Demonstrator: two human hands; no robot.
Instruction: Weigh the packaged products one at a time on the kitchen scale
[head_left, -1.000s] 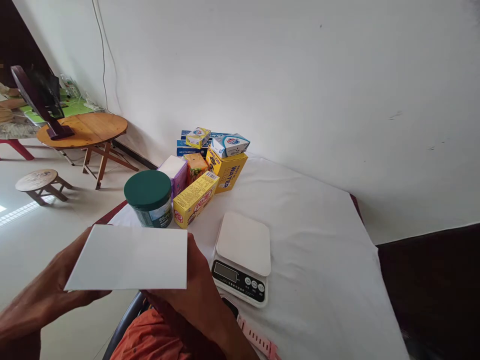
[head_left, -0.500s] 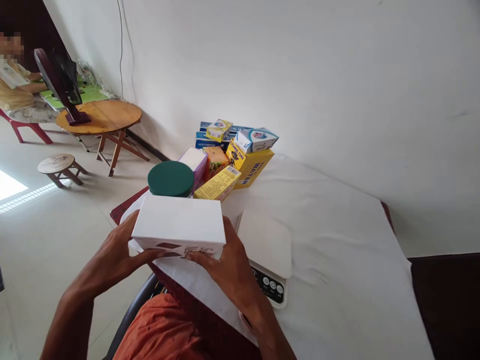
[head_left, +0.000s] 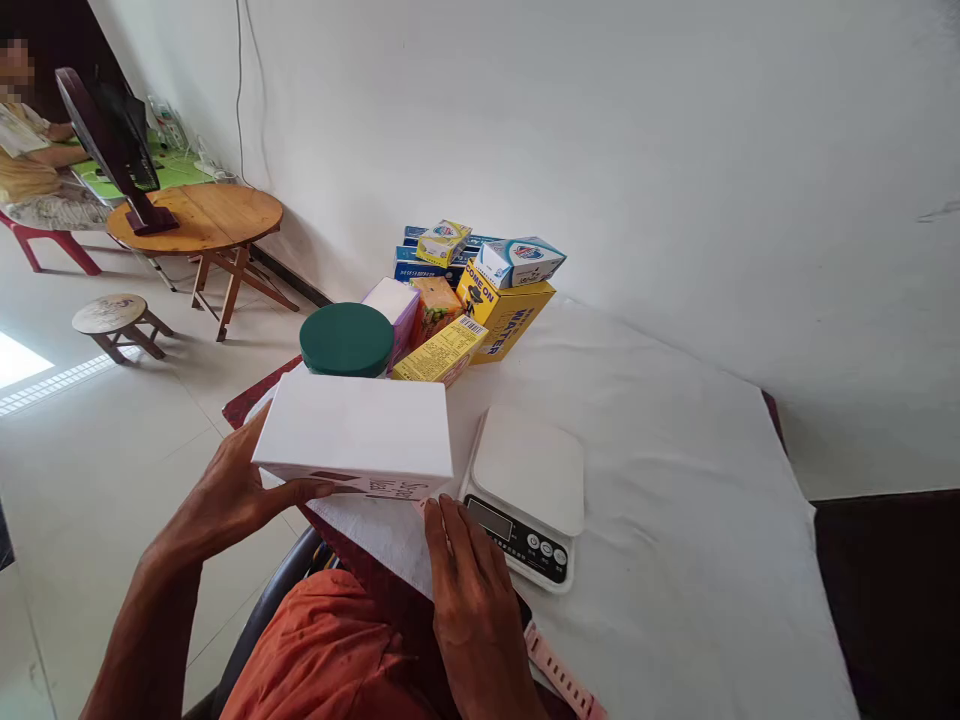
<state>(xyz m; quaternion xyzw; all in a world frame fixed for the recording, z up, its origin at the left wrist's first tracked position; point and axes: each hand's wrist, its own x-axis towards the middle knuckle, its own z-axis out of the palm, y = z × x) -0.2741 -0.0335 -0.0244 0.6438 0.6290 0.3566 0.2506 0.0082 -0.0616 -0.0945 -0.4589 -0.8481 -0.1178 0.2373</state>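
Observation:
A white box (head_left: 360, 425) with dark printing along its near side is held up over the table's left end. My left hand (head_left: 240, 475) grips it by its left end, thumb along the printed side. My right hand (head_left: 469, 570) is off the box, just below its near right corner, with fingers stretched out and the back of the hand up. On that wrist is a watch with a pink strap (head_left: 562, 672). A white kitchen scale (head_left: 529, 480) with a dark display and buttons lies right of the box, beside my right fingers.
Behind the box stand a green-lidded container (head_left: 346, 340), a yellow carton (head_left: 442, 350), a yellow WATER box (head_left: 506, 315) and several smaller packs. A white cloth (head_left: 675, 480) covers the table against the wall. Farther left are a round wooden table (head_left: 217, 212), fan, stool and seated person.
My right hand has let go of the box and turned palm down below its corner. The scale's display now shows. My left hand keeps its grip, with the box tilted slightly.

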